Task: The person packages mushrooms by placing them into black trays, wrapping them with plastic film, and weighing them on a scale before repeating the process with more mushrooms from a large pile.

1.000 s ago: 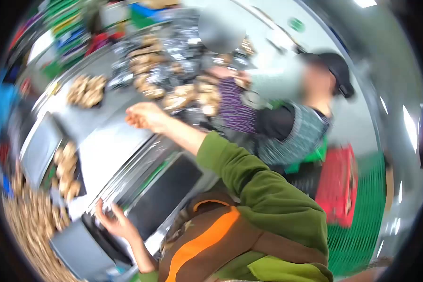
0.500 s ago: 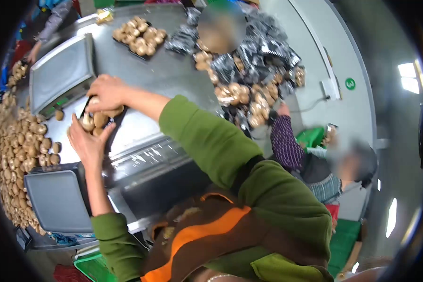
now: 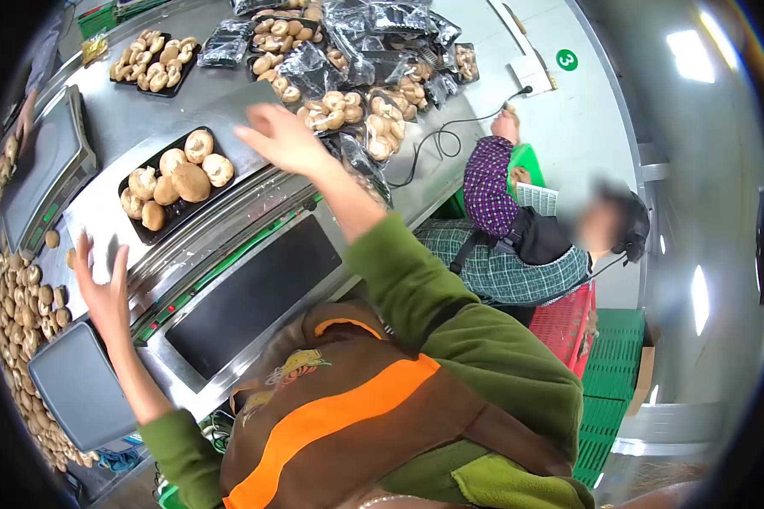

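Note:
A black tray of brown mushrooms lies on the steel table, between my two hands and touched by neither. My left hand is raised on the near left side of it, thumb and fingers apart, with nothing held. To the right of the tray is my right hand, fingers spread and holding nothing. Loose mushrooms are heaped left of my left hand, and a grey scale platform stands just below it.
Another scale stands at the upper left. A second filled tray sits farther back. Plastic-wrapped mushroom packs pile up at the top right. A co-worker is at the right, near a cable. Another person's hand shows at the far left.
Both hands have let go of the mushroom tray and moved apart, my right hand to the right and my left hand down and left. The whole view has shifted.

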A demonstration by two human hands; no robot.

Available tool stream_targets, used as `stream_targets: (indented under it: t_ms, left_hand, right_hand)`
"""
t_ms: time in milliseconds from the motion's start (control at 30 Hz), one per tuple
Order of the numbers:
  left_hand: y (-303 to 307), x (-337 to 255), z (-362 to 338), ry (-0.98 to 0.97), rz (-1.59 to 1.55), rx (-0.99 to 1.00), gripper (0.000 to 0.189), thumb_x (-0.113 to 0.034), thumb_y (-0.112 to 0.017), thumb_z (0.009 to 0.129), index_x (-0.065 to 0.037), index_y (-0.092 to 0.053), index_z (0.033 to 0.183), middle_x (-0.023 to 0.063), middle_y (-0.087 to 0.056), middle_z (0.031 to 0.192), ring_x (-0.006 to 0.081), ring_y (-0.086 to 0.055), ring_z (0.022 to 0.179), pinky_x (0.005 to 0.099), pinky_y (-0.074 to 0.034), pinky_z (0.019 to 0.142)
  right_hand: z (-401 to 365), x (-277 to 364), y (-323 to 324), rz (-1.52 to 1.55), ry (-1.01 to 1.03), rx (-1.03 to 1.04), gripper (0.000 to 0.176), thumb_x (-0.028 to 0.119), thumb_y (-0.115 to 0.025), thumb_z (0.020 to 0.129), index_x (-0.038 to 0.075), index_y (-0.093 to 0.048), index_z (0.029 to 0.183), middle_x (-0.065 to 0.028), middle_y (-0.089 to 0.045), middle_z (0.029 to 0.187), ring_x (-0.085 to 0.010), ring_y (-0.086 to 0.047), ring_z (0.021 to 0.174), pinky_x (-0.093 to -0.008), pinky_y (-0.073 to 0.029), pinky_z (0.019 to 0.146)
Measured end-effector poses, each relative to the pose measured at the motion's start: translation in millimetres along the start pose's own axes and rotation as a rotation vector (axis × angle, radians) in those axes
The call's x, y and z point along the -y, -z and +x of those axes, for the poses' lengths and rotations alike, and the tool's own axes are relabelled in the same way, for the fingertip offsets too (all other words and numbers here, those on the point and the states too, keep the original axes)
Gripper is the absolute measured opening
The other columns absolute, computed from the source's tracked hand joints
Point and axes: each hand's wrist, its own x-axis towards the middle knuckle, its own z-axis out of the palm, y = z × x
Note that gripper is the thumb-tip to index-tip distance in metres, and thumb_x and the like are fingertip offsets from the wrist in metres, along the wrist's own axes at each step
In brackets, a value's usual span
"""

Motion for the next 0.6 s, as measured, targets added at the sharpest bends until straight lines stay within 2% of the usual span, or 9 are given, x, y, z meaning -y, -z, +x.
stream_targets:
  t_ms: [100, 167, 233, 300, 367, 433, 500, 533, 600]
  left_hand:
    - [24.6, 2.6, -41.4, 0.389, 0.38, 0.057, 0.035, -0.034, -0.073, 0.079, 0.001, -0.07, 0.085, 0.0146, -0.063, 0.083, 0.0281, -0.06, 0.083, 0.0402, -0.047, 0.077]
    - [16.0, -10.3, -56.3, 0.087, 0.632, 0.054, 0.039, -0.04, -0.07, 0.079, 0.0, -0.071, 0.074, 0.0131, -0.061, 0.074, 0.0296, -0.058, 0.075, 0.0411, -0.046, 0.071]
    - [1.5, -17.0, -51.1, 0.073, 0.626, 0.137, 0.041, -0.04, -0.07, 0.079, 0.0, -0.069, 0.074, 0.0144, -0.063, 0.079, 0.0323, -0.058, 0.076, 0.0418, -0.046, 0.072]
    - [-14.2, -4.9, -45.5, 0.277, 0.401, 0.223, 0.039, -0.036, -0.068, 0.08, 0.002, -0.066, 0.077, 0.0159, -0.063, 0.077, 0.0356, -0.058, 0.076, 0.0422, -0.046, 0.074]
    - [-11.1, 5.1, -49.4, 0.246, 0.274, 0.1, 0.034, -0.033, -0.064, 0.085, -0.001, -0.06, 0.074, 0.011, -0.058, 0.064, 0.0267, -0.055, 0.06, 0.0363, -0.044, 0.059]
    - [5.2, 9.5, -58.7, 0.767, -0.675, 0.332, 0.034, -0.032, -0.061, 0.089, -0.009, -0.05, 0.067, 0.0016, -0.046, 0.057, 0.0129, -0.041, 0.048, 0.0267, -0.032, 0.044]
    - [16.5, -29.1, -58.2, 1.193, -1.136, 0.403, 0.034, -0.029, -0.053, 0.095, -0.014, -0.039, 0.067, -0.0048, -0.036, 0.059, 0.0053, -0.028, 0.047, 0.0195, -0.019, 0.04]
    - [20.8, -24.8, -56.1, 1.139, -1.292, 0.442, 0.032, -0.027, -0.05, 0.096, -0.014, -0.04, 0.068, -0.005, -0.035, 0.059, 0.0053, -0.028, 0.047, 0.0197, -0.019, 0.04]
    - [41.9, -26.9, -34.3, 0.919, -1.465, 0.409, 0.027, -0.021, -0.043, 0.099, -0.013, -0.042, 0.073, -0.0044, -0.034, 0.059, 0.0058, -0.03, 0.046, 0.0208, -0.022, 0.037]
  right_hand:
    - [-50.6, -30.7, 25.8, -0.315, -0.264, 0.299, 0.053, 0.059, -0.053, 0.083, 0.009, -0.072, 0.085, -0.0185, -0.065, 0.094, -0.0341, -0.06, 0.093, -0.0424, -0.045, 0.087]
    - [-70.5, -39.4, -2.4, -0.509, -0.113, 0.12, 0.055, 0.061, -0.054, 0.081, 0.01, -0.073, 0.076, -0.0151, -0.066, 0.084, -0.0319, -0.062, 0.087, -0.041, -0.048, 0.082]
    - [-66.5, -36.7, -29.5, -0.425, 0.013, 0.037, 0.051, 0.058, -0.064, 0.075, 0.008, -0.072, 0.075, -0.014, -0.066, 0.082, -0.031, -0.064, 0.081, -0.0425, -0.05, 0.073]
    - [-62.7, -32.4, -43.2, -0.271, -0.13, 0.043, 0.044, 0.05, -0.067, 0.077, 0.006, -0.07, 0.075, -0.0098, -0.066, 0.078, -0.0283, -0.064, 0.07, -0.0385, -0.05, 0.068]
    - [-71.6, -38.4, -34.2, 0.197, -0.106, 0.012, 0.034, 0.038, -0.063, 0.086, 0.006, -0.063, 0.073, -0.0007, -0.058, 0.065, -0.0174, -0.054, 0.052, -0.0292, -0.045, 0.05]
    - [-85.8, -54.5, -17.8, 1.293, -0.568, 0.371, 0.025, 0.025, -0.056, 0.092, 0.009, -0.053, 0.072, 0.0056, -0.042, 0.058, -0.0057, -0.041, 0.049, -0.0194, -0.032, 0.04]
    - [-97.1, -32.5, -20.8, 1.811, -0.938, 0.625, 0.033, 0.023, -0.048, 0.095, 0.014, -0.043, 0.064, 0.0079, -0.028, 0.053, -0.004, -0.03, 0.046, -0.0173, -0.025, 0.04]
    - [-97.2, -27.3, -23.1, 1.87, -0.962, 0.639, 0.035, 0.024, -0.044, 0.095, 0.014, -0.04, 0.062, 0.0066, -0.032, 0.054, -0.0052, -0.03, 0.043, -0.019, -0.027, 0.038]
    - [-66.7, -22.1, 3.3, 1.946, -0.583, 0.696, 0.034, 0.023, -0.042, 0.094, 0.015, -0.038, 0.061, 0.0053, -0.033, 0.054, -0.0059, -0.029, 0.042, -0.0201, -0.028, 0.037]
